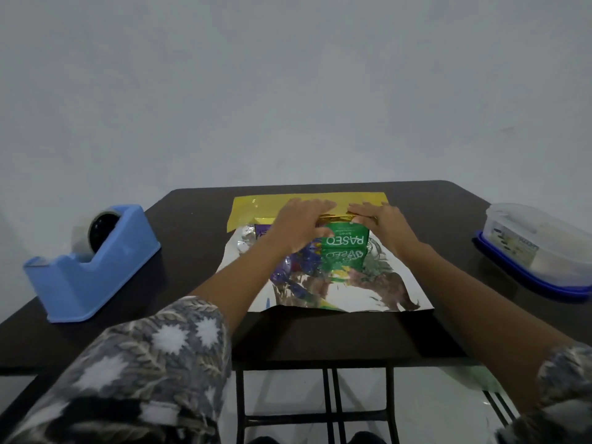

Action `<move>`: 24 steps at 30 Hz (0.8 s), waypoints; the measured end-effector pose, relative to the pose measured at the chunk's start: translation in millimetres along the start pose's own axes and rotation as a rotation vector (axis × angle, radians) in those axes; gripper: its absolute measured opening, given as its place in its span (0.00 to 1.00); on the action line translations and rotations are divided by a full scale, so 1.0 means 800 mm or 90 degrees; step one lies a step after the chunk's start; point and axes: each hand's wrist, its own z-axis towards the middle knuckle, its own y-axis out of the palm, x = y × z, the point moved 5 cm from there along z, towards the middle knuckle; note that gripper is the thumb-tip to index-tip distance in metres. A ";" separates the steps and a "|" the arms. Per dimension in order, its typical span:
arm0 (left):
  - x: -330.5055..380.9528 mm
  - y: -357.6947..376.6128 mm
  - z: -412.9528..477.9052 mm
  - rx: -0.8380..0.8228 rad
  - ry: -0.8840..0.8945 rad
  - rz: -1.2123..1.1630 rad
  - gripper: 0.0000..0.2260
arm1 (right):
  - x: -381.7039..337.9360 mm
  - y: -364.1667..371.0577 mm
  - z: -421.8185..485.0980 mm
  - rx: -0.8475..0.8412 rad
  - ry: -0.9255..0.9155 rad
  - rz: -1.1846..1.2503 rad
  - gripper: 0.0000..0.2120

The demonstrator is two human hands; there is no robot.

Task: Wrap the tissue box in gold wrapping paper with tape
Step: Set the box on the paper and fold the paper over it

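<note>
Where the tissue box sits on the silvery inner face of the gold wrapping paper, the paper's far flap is folded onto the box's top. The left hand and the right hand press that flap side by side with fairly straight fingers, gripping nothing. A tape dispenser stands well left of the box, and a plastic container well right.

box on paper, dispenser left
</note>
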 end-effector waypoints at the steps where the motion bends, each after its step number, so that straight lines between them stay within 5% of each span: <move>1: 0.007 0.003 0.004 0.007 0.000 0.009 0.26 | 0.001 0.000 -0.001 -0.005 0.011 -0.003 0.17; 6: 0.011 0.012 0.013 0.044 -0.016 0.011 0.17 | 0.011 -0.006 -0.007 -0.039 0.075 -0.040 0.27; 14: 0.014 0.012 0.016 0.063 0.004 0.039 0.16 | -0.001 -0.009 -0.002 0.009 -0.059 -0.317 0.22; 24: 0.009 -0.006 0.023 0.124 -0.093 -0.112 0.17 | -0.005 -0.011 -0.005 0.042 -0.083 -0.299 0.20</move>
